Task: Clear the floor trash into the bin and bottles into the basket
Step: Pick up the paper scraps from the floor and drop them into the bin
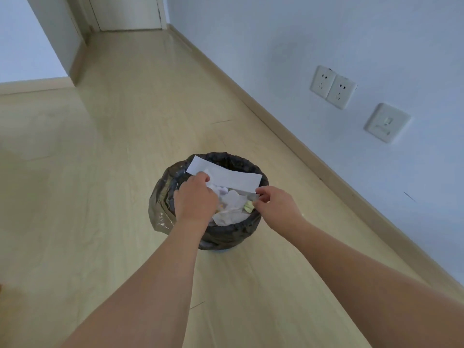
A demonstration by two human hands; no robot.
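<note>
A round bin (pixel 226 237) lined with a black plastic bag stands on the wooden floor near the wall. Crumpled white paper and a bit of yellow-green trash (pixel 232 207) fill it. Over its mouth I hold a flat white sheet of paper (pixel 226 174). My left hand (pixel 195 197) pinches the sheet's near left edge. My right hand (pixel 276 204) pinches its right corner. Both hands hover just above the bin's rim. No bottles or basket are in sight.
A pale blue wall with a wooden skirting board (pixel 326 172) runs along the right. Two sockets (pixel 332 86) and a switch plate (pixel 386 123) sit on it. A closed white door (pixel 128 11) is at the far end, with a wall corner (pixel 72 59) at left.
</note>
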